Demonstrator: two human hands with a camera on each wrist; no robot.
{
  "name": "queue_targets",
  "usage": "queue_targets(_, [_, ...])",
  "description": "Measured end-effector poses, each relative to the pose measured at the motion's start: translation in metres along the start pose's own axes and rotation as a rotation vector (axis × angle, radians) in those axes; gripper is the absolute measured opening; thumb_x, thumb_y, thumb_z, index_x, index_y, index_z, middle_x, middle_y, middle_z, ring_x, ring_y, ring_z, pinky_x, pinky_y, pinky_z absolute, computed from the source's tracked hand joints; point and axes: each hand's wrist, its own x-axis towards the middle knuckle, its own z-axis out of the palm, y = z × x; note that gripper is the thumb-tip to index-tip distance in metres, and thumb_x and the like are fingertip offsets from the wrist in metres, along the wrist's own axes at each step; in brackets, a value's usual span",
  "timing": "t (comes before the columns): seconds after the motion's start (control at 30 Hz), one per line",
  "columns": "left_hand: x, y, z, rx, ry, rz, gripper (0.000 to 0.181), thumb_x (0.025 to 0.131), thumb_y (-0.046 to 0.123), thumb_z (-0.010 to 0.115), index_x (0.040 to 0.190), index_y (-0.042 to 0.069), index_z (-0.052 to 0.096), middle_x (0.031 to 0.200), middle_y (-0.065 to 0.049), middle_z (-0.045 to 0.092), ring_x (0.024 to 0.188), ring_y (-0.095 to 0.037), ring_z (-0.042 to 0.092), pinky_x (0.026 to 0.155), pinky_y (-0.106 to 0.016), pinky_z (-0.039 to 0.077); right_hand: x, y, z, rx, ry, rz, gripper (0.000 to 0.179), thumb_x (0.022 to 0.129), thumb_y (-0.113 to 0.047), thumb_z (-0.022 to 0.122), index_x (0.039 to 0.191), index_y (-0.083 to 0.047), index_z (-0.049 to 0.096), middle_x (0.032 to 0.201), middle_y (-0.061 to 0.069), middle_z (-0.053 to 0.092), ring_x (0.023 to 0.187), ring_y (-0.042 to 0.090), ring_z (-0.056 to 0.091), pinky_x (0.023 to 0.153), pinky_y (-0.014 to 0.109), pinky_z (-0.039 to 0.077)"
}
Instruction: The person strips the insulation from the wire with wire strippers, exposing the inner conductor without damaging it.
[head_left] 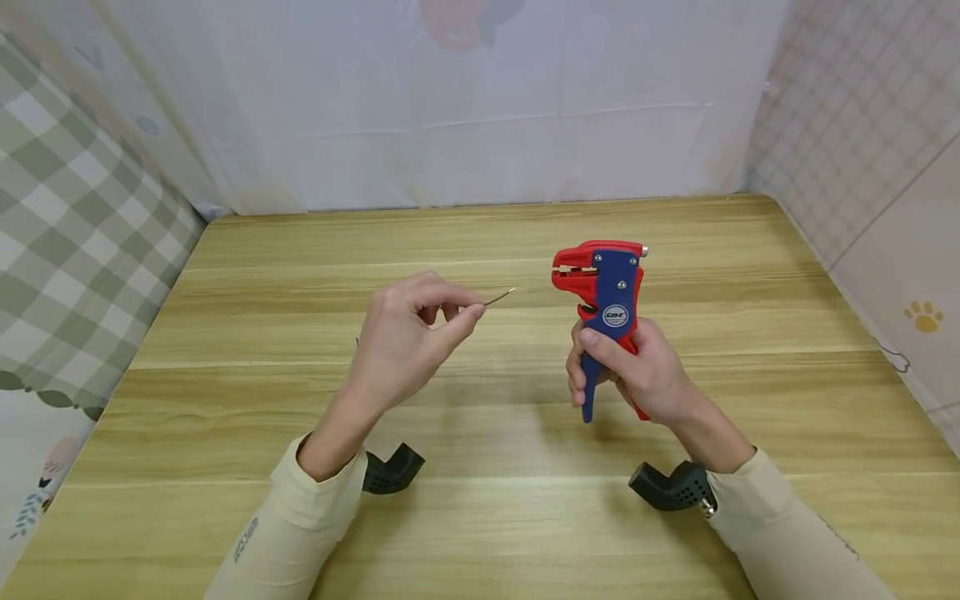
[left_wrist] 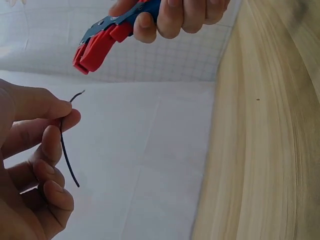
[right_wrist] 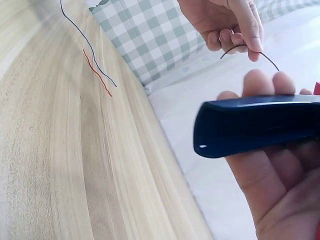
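Between thumb and forefinger my left hand (head_left: 408,333) pinches a short dark wire (left_wrist: 68,160). One end of the wire sticks out toward the right and looks bare and shiny at its tip. My right hand (head_left: 637,367) grips a red and blue wire stripper (head_left: 617,292) by its handles, held upright above the table. The stripper's red jaws point left toward the wire, with a gap between the wire tip and the tool. In the right wrist view the blue handle (right_wrist: 255,127) fills the foreground and hides part of the palm.
A blue wire (right_wrist: 82,37) and a red wire (right_wrist: 97,73) lie on the wooden table (head_left: 487,517), seen in the right wrist view. A white curtain (head_left: 480,150) stands behind the table, and green checked cloth (head_left: 67,217) hangs at the left.
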Motion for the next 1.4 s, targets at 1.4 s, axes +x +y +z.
queue_targets(1.4, [-0.006, -0.064, -0.008, 0.380, -0.429, -0.303, 0.005, 0.095, 0.013, 0.078, 0.095, 0.011, 0.082, 0.084, -0.001, 0.076, 0.078, -0.017, 0.067, 0.075, -0.035, 0.052, 0.004, -0.002, -0.002, -0.080, -0.053, 0.070, 0.019, 0.110, 0.002, 0.038, 0.111, -0.004, 0.057, 0.088, 0.004, 0.072, 0.075, 0.022, 0.075, 0.070, 0.042, 0.066])
